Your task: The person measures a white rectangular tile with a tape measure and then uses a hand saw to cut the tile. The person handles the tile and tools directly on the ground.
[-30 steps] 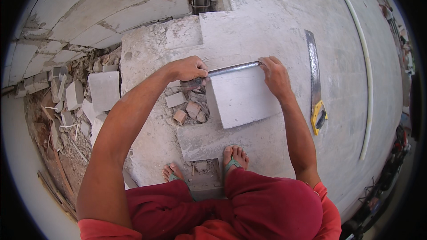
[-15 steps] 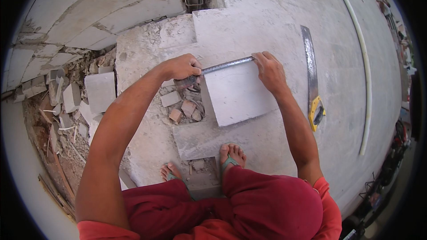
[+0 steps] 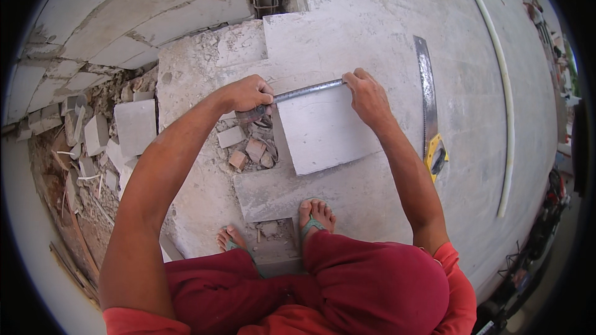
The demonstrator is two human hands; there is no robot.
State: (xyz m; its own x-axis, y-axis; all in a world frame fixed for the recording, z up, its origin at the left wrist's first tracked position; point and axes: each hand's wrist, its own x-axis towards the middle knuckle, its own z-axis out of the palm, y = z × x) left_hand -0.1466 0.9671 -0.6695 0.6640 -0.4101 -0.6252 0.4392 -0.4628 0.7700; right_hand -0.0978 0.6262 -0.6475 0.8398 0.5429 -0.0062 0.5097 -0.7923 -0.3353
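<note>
A tape measure [image 3: 308, 91] is stretched along the far edge of a white block [image 3: 329, 133] that lies on the floor. My left hand [image 3: 247, 93] is closed round the dark tape case at the block's far left corner. At the other end, my right hand [image 3: 367, 96] pinches the tip of the blade near the block's far right corner. The blade runs nearly straight between both hands, rising slightly to the right. Part of the case is hidden under my left fingers.
A handsaw [image 3: 428, 99] with a yellow handle lies right of the block. Beyond it runs a long pale pipe [image 3: 504, 99]. Brick pieces [image 3: 246, 154] fill a hole left of the block. Rubble [image 3: 87, 149] lines the block wall [image 3: 155, 12]. My sandalled feet [image 3: 316, 216] are just in front.
The whole scene sits slightly further left in the picture. Both hands keep their hold on the tape measure, and the blade remains stretched along the block's far edge.
</note>
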